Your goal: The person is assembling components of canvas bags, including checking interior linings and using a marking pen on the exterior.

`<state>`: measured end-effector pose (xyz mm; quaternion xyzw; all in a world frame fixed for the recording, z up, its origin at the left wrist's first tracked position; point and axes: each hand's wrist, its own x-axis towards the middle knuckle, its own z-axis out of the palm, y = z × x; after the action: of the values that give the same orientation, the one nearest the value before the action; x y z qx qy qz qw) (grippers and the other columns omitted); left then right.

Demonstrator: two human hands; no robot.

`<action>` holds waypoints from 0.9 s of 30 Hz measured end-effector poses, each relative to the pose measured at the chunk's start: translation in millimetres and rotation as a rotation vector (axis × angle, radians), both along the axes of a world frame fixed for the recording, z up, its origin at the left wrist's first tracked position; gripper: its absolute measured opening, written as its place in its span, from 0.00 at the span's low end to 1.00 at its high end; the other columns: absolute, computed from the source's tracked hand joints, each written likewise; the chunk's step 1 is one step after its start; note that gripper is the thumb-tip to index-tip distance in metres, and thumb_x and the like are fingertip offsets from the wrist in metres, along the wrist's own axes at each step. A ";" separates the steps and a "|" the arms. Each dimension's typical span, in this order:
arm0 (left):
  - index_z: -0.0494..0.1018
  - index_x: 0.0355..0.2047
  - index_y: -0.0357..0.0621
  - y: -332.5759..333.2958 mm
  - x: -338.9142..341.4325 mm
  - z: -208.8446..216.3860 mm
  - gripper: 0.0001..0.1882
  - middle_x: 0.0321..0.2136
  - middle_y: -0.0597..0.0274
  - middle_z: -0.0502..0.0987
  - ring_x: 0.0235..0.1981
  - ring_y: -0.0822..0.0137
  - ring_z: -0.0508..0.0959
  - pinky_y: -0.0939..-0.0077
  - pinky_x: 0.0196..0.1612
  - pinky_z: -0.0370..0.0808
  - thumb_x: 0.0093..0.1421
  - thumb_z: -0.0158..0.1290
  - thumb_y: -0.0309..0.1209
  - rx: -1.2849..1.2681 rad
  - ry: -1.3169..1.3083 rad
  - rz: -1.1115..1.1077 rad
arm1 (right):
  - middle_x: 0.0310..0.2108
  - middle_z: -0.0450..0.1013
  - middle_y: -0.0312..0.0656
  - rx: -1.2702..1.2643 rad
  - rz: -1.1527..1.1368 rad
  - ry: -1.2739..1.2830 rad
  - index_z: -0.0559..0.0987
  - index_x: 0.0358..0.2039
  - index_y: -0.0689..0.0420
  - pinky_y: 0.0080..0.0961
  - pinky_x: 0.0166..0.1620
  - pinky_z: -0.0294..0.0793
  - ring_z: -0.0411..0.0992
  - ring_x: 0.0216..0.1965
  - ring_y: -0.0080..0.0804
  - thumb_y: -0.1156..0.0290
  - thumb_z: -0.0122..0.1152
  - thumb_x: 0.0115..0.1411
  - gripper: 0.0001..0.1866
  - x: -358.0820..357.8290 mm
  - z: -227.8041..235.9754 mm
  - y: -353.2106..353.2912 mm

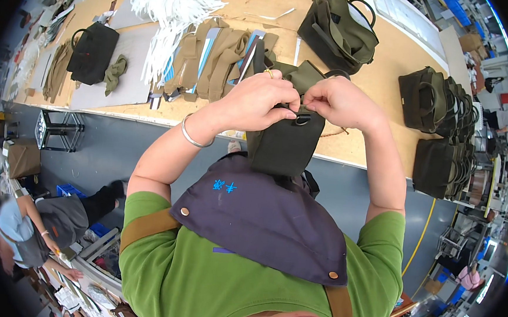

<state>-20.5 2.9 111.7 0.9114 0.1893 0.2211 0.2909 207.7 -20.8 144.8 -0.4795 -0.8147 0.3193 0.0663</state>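
So both hands are up at the near edge of the bench (382,91), busy with a dark olive bag (284,143). The bag sits between the two forearms, its end panel hanging past the bench edge, right in front of the dark apron (261,218). Left hand (264,103) has its grip closed on the bag's upper edge, thumb and fingers pinched just above a small metal ring (301,120). Right hand (341,103) is pinching that edge too, fingertips just beside the left's (which exact bit of fabric they've got is too small to tell). There's a silver bangle (194,132) on the left wrist.

Around it: tan webbing strips (220,56) lie left of the bag, with a pile of white strips (177,0) behind them. An olive bag with handles (340,38) stands farther back, a black bag (94,53) is over on the left, and more olive bags (437,103) are lined up at right.
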 end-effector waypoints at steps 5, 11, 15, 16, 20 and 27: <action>0.75 0.29 0.44 3.0 -4.9 -4.9 0.04 0.23 0.63 0.73 0.27 0.59 0.67 0.68 0.37 0.65 0.55 0.59 0.28 -0.055 -0.069 0.073 | 0.29 0.77 0.46 0.039 0.015 0.078 0.82 0.33 0.59 0.34 0.36 0.74 0.75 0.32 0.43 0.74 0.57 0.52 0.09 1.2 -0.4 -3.8; 0.75 0.29 0.44 0.4 -11.2 -5.6 0.03 0.21 0.62 0.73 0.26 0.60 0.67 0.68 0.35 0.65 0.57 0.58 0.28 -0.117 -0.085 0.131 | 0.30 0.75 0.43 -0.025 0.030 0.081 0.82 0.35 0.59 0.32 0.37 0.73 0.75 0.33 0.40 0.74 0.61 0.52 0.09 4.5 5.8 -9.7; 0.76 0.29 0.42 0.8 -11.9 -12.0 0.03 0.22 0.61 0.73 0.27 0.59 0.70 0.66 0.35 0.67 0.58 0.57 0.28 -0.083 -0.098 0.128 | 0.29 0.75 0.44 -0.063 0.004 0.077 0.82 0.36 0.59 0.32 0.37 0.73 0.75 0.33 0.39 0.74 0.65 0.52 0.09 4.3 6.3 -12.4; 0.76 0.29 0.42 2.0 -12.0 -14.8 0.03 0.22 0.61 0.74 0.27 0.59 0.71 0.66 0.35 0.67 0.58 0.57 0.28 -0.040 -0.113 0.102 | 0.29 0.75 0.44 -0.063 0.002 0.081 0.82 0.36 0.59 0.32 0.37 0.73 0.74 0.32 0.39 0.74 0.66 0.52 0.09 5.7 2.3 -11.6; 0.77 0.30 0.41 1.5 -13.1 -14.2 0.04 0.23 0.60 0.74 0.29 0.58 0.72 0.66 0.36 0.68 0.59 0.57 0.29 -0.038 -0.101 0.088 | 0.29 0.74 0.44 -0.026 0.028 0.091 0.82 0.36 0.59 0.31 0.36 0.73 0.74 0.31 0.39 0.75 0.66 0.53 0.09 6.8 0.5 -12.4; 0.78 0.30 0.42 0.3 -12.6 -8.5 0.05 0.24 0.61 0.75 0.31 0.58 0.72 0.65 0.38 0.69 0.59 0.56 0.30 -0.091 -0.037 0.088 | 0.25 0.71 0.41 -0.101 -0.032 0.218 0.82 0.35 0.60 0.28 0.30 0.67 0.69 0.25 0.33 0.77 0.64 0.54 0.07 6.7 -5.7 -15.8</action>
<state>-33.0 3.2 103.1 0.8839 0.2335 0.2417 0.3254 214.4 -36.6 139.1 -0.4577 -0.7779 0.4088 0.1352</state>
